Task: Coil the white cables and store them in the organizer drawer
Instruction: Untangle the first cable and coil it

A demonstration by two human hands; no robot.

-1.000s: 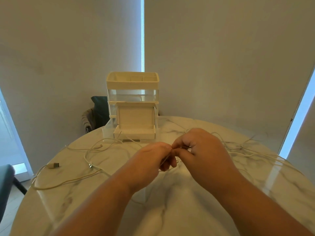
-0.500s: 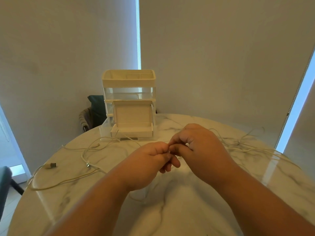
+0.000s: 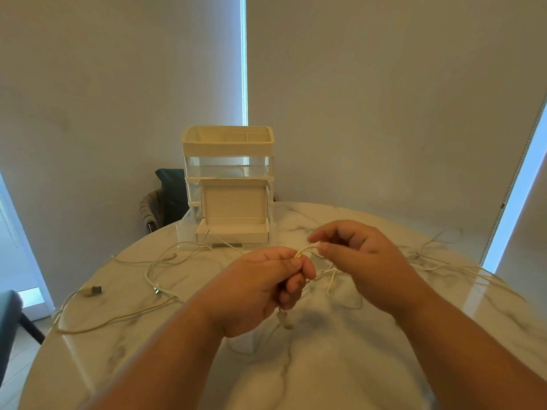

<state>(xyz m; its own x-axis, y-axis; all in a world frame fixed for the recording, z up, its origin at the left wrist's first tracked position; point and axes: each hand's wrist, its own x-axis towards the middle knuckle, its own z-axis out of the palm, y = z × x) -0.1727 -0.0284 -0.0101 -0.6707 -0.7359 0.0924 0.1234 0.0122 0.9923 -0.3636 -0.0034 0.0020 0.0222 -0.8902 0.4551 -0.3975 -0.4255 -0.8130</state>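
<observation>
Holding a white cable (image 3: 307,249) in front of the organizer (image 3: 228,146), above the counter (image 3: 325,368): left hand (image 3: 260,287) grip curled tight round it, right hand (image 3: 362,261) grip pinching its loop. Open drawer (image 3: 233,233) at organizer's base.

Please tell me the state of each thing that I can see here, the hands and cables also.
left hand: grips the held cable.
right hand: pinches the held cable's loop.
held cable: only partly gathered, plug end hanging below the left hand.
left cables: uncoiled, on the table.
right cables: uncoiled, on the table.
white box: lid up.
organizer: upright.
</observation>
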